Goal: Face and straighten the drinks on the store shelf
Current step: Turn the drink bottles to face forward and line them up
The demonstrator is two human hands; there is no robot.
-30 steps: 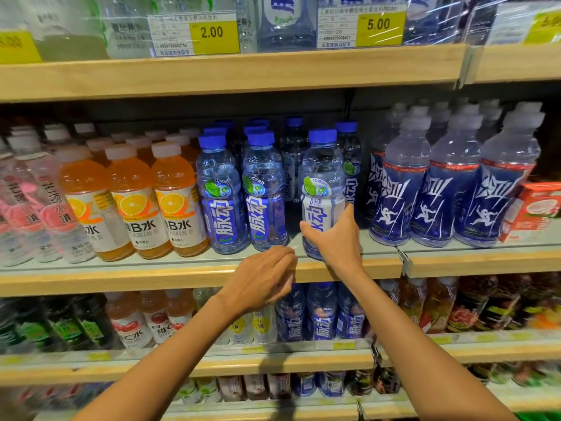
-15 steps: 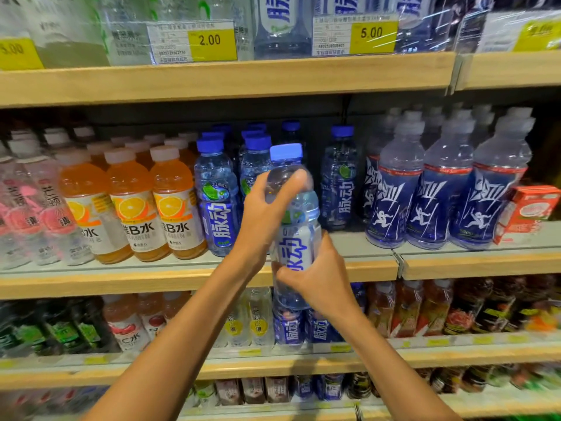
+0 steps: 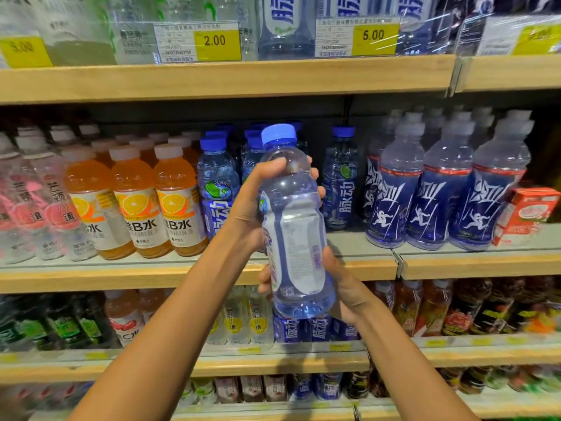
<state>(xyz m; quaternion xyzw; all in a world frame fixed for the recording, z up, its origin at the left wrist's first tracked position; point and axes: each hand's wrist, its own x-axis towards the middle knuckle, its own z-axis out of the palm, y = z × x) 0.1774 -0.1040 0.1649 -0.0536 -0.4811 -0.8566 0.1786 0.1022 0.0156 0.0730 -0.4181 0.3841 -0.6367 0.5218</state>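
Note:
A clear blue-capped drink bottle (image 3: pixel 296 238) is held off the shelf, in front of the middle shelf (image 3: pixel 121 273), with the printed back of its label facing me. My left hand (image 3: pixel 255 205) grips its shoulder and upper body. My right hand (image 3: pixel 343 287) grips its lower part from the right and underneath. Behind it stand more blue-capped bottles (image 3: pixel 217 189) of the same kind, and one (image 3: pixel 340 180) stands further back to the right beside a gap in the front row.
Orange vitamin drinks (image 3: pixel 133 205) and pink-labelled bottles (image 3: pixel 27 202) fill the shelf's left. Dark blue-labelled bottles (image 3: pixel 440 189) and a red carton (image 3: pixel 525 214) stand at the right. Price tags (image 3: pixel 217 44) line the upper shelf; more drinks fill the lower shelves (image 3: pixel 273 360).
The bottle was lifted from the front row and drawn toward me; my left hand joined on its upper part, and the bottle has turned so the label's back now faces me.

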